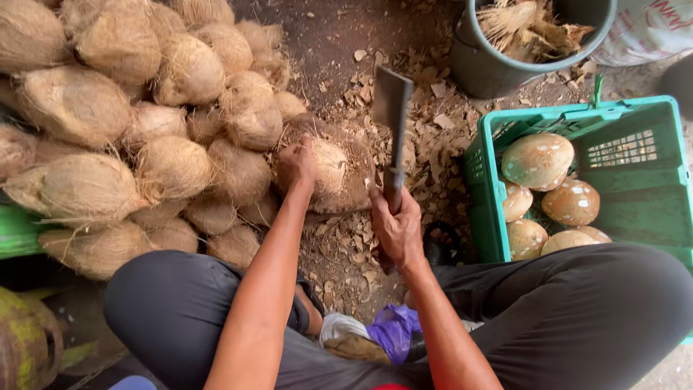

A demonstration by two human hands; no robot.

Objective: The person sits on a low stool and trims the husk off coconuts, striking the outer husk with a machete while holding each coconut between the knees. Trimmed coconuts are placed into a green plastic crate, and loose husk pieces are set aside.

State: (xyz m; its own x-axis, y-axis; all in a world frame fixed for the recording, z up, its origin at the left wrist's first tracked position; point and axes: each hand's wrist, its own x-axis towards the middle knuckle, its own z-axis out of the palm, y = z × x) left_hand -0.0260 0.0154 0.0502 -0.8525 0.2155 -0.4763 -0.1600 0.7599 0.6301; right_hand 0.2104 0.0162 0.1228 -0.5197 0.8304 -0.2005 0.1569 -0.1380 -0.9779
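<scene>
dirt ground (339,43) strewn with dry husk chips fills the scene, seen from above a seated person in dark trousers. biggest thing is the pile of husked brown coconuts (144,123) stacked at left, reaching from the top edge down to the person's left knee. next, green plastic crate (642,195) at right, just beside the right knee, holding several smooth peeled coconuts (538,160). grey bucket (491,68) at top right, full of husk scraps, well apart from the hands. white sack partly visible at the top right corner. one fibrous coconut (336,173) sits on the ground between pile and crate, in front of the person. left hand (296,165) rests on top of that coconut, fingers curled down over its left side, gripping it. right hand (397,227) clenched around the handle of a cleaver (392,108), blade pointing up and away, just right of the coconut; cannot tell if blade touches it. purple bag (393,328) between the knees, small.
</scene>
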